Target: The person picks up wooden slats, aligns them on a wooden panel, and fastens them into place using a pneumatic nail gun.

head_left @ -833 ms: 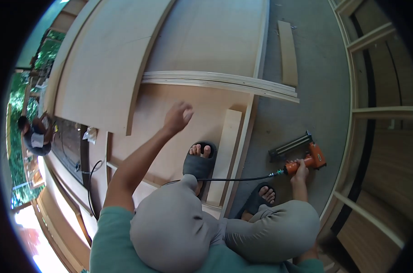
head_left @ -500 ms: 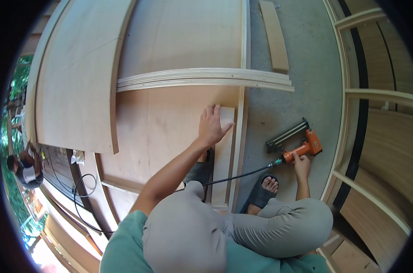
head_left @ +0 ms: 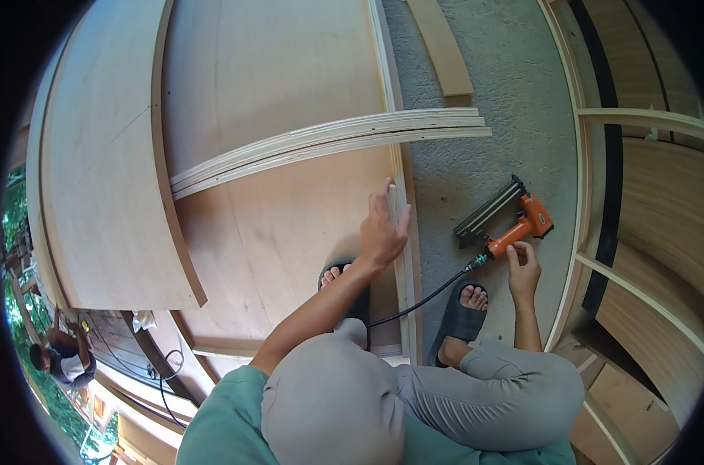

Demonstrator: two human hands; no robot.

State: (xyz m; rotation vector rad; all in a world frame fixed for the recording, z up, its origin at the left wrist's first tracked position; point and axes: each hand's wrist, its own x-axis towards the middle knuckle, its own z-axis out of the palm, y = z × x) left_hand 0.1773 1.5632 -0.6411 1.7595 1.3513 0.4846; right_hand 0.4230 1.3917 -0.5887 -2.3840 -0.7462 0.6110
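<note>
A pale wooden board (head_left: 394, 203) stands on its narrow edge along the inner side of the panel's frame rail (head_left: 404, 182). My left hand (head_left: 383, 236) straddles its top edge, the fingers on one side and the thumb on the other. On the concrete floor to the right lies an orange and black nail gun (head_left: 514, 229), with a black air hose (head_left: 421, 306) joined to its handle end. My right hand (head_left: 524, 273) is beside that handle end, its fingers loosely bent and not wrapped round it; a fingertip seems to touch it.
Several stacked wooden strips (head_left: 328, 143) lie across the large plywood panel (head_left: 274, 232). Another panel (head_left: 104, 170) rests at the left. A loose board (head_left: 442, 50) lies on the floor ahead. Framed panels (head_left: 646, 120) stand at the right. Another person (head_left: 65, 356) crouches at the far left.
The board under my left hand was lying flat and now stands on edge by the rail. My right hand has loosened from the nail gun's handle. The view has shifted a little.
</note>
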